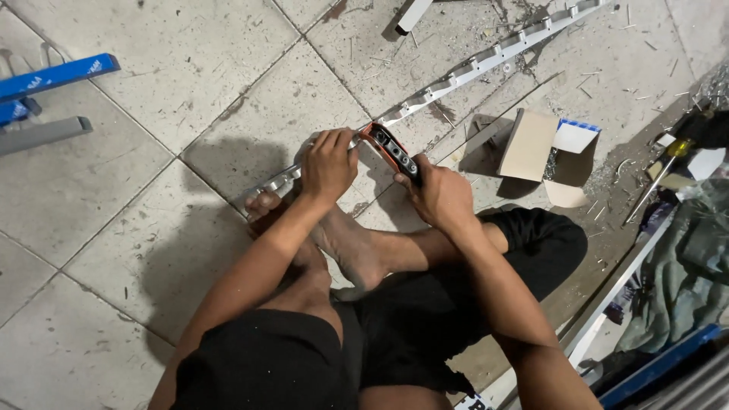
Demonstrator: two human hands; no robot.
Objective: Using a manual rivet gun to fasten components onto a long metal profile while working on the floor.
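Observation:
I sit on a tiled floor with my bare feet crossed in front of me. A long notched aluminium strip (471,67) runs diagonally from the top right down to my feet. My left hand (329,163) presses down on the strip near its lower end. My right hand (437,193) grips an orange and black tool (391,148), whose tip rests on the strip right beside my left hand's fingers. My foot (266,206) lies under the strip's lower end.
An open cardboard box (543,152) with small metal parts lies to the right. A yellow-handled screwdriver (668,156) and metal shavings lie at the far right. Blue and grey bars (45,80) sit at the left edge. A white profile (619,285) runs along my right.

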